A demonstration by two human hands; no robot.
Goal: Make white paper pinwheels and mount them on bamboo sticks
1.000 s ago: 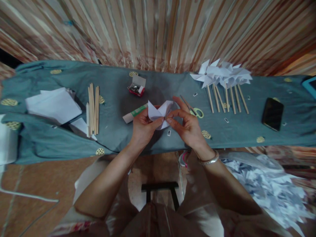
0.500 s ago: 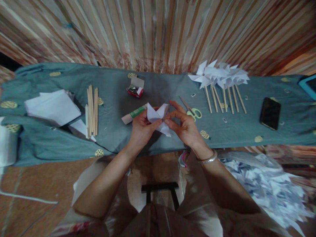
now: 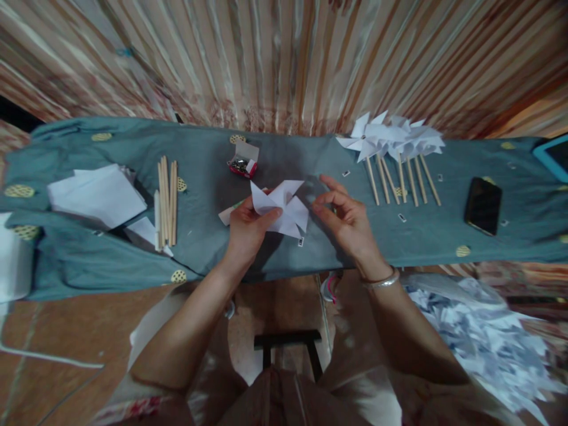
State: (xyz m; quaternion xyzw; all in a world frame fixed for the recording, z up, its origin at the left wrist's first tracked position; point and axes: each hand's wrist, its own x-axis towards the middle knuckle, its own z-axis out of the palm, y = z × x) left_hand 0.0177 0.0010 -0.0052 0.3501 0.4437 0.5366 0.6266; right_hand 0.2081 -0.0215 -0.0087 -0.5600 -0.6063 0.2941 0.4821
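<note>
My left hand [image 3: 247,226] pinches a white folded paper pinwheel [image 3: 282,208] at its middle, thumb on top, above the teal cloth on the table [image 3: 204,177]. My right hand [image 3: 347,220] hovers just right of the pinwheel with fingers curled and apart, holding nothing; a silver bangle sits on its wrist. A green and white glue stick [image 3: 227,214] pokes out from behind my left hand. A small red box of pins [image 3: 242,162] stands open behind the pinwheel.
Several wooden sticks [image 3: 167,198] and a stack of white paper [image 3: 96,195] lie at the left. Finished pinwheels on sticks [image 3: 393,148] rest at the back right, beside a black phone [image 3: 483,206]. Paper scraps [image 3: 483,343] pile on the floor at the right.
My right hand has let go of the pinwheel and drawn away to the right. The pinwheel's blades have spread and it now rests in my left hand alone.
</note>
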